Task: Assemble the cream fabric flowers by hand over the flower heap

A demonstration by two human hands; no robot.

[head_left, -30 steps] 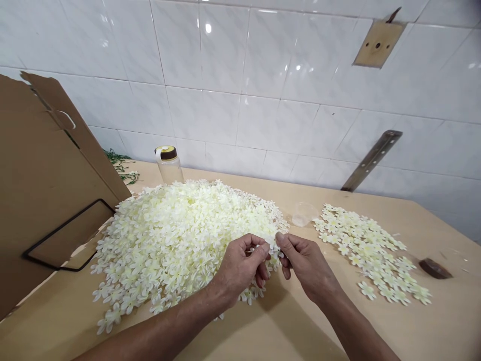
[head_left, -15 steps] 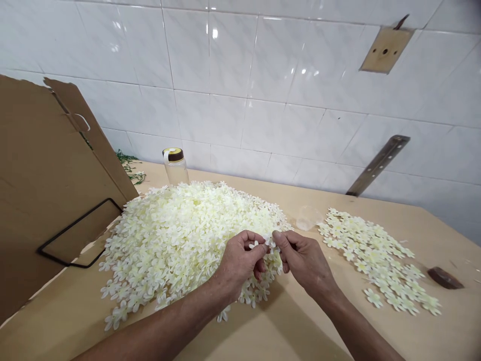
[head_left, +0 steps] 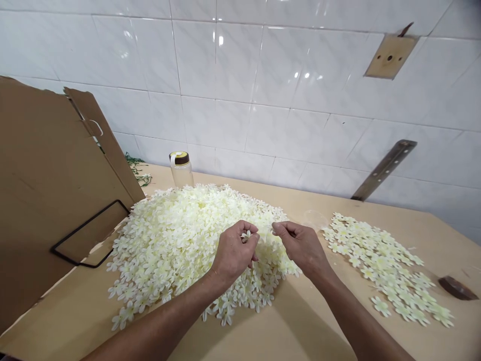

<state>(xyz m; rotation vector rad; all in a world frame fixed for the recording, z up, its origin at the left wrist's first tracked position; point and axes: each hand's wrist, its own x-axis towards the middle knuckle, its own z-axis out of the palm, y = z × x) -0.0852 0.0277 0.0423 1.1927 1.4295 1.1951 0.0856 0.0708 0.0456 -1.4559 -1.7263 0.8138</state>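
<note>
My left hand [head_left: 233, 254] is closed, with a white flower [head_left: 246, 234] between its curled thumb and fingers. To its right, a short gap away, my right hand [head_left: 303, 246] is pinched, thumb against forefinger; anything in that pinch is too small to make out. Both hands hover over the right side of a large heap of white artificial flower heads [head_left: 169, 235] with pale yellow centres. A thinner spread of similar flower heads [head_left: 379, 255] lies on the table [head_left: 300, 321] to the right.
Behind the heap stands a bottle [head_left: 181, 170] with a brown and yellow lid. A cardboard box [head_left: 45, 190] and a black wire frame [head_left: 86, 220] are at left, green stems [head_left: 137, 168] behind. A clear dish [head_left: 315, 219], a metal strip [head_left: 383, 170] and a brown object [head_left: 457, 288] are at right.
My hands, which were together at a flower, have drawn apart. The view has shifted slightly, so the surroundings appear a little farther right and lower.
</note>
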